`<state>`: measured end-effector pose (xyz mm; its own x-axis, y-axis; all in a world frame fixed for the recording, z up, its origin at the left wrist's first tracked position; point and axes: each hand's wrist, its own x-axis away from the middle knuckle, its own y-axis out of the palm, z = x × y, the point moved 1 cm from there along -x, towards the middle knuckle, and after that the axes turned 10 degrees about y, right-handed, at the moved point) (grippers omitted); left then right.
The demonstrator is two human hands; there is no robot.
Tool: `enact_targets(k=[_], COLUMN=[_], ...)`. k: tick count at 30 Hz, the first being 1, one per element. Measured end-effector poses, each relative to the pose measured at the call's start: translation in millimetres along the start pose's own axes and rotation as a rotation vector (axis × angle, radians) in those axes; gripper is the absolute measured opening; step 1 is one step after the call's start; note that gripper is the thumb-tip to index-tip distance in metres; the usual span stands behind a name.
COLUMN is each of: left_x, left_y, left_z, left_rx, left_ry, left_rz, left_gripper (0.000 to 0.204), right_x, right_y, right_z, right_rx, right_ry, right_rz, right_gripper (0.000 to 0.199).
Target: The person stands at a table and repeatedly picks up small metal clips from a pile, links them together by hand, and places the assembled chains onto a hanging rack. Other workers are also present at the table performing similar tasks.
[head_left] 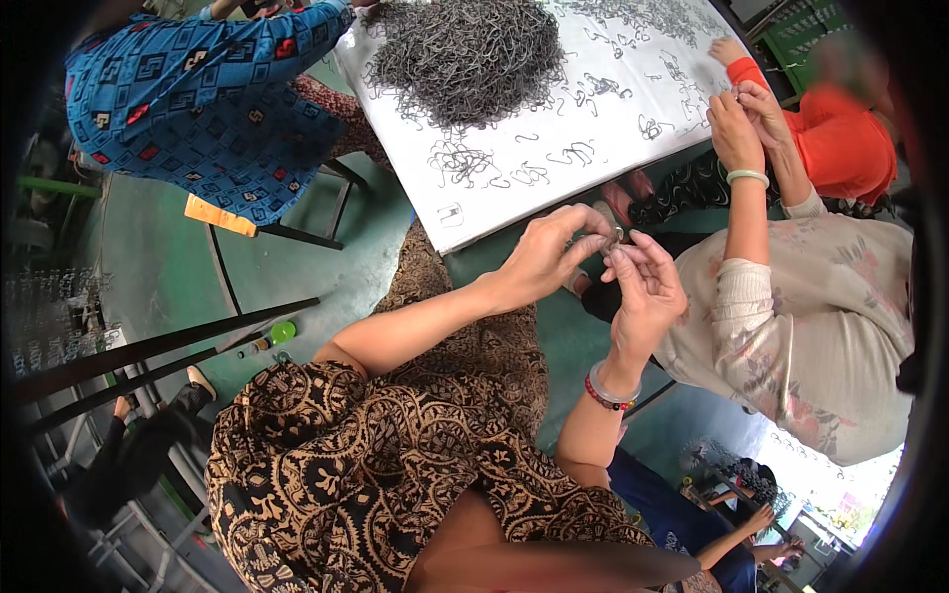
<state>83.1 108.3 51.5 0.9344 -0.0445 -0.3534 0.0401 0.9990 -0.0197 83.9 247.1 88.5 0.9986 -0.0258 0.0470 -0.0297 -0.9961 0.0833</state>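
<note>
My left hand [556, 254] and my right hand [647, 285] meet just off the near corner of the white-topped table [474, 210]. Between their fingertips is a small bent metal wire hook [619, 235], mostly covered by the fingers. Thumb and forefinger of my left hand pinch it from one side; those of my right hand close on it from the other. On the table rises a big heap of dark wire hooks [465, 54]. A smaller scatter of hooks [463, 163] lies nearer to me, by the table's left edge.
A person in a blue patterned top [198, 109] sits at the left. On the right, a person in a pale floral top [801, 316] holds both hands together by the table edge. Someone in orange-red [840, 143] sits beyond. A wooden-seated stool [219, 214] stands left.
</note>
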Motion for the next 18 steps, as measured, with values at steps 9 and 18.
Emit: enact_targets(k=[9,18], left_x=[1,-85], left_y=[-12,-92], left_z=[-2,-93], left_rx=[-0.109,-0.9], left_ry=[0.151,0.19], left_rz=[-0.064,-0.136], left_gripper=[0.027,0.016], right_x=[0,-10], right_y=[6,3], right_z=[10,9], right_rx=[-0.128,-0.174], right_ry=[-0.121,-0.122], right_rz=[0.06,0.071], right_gripper=[0.021,0.017])
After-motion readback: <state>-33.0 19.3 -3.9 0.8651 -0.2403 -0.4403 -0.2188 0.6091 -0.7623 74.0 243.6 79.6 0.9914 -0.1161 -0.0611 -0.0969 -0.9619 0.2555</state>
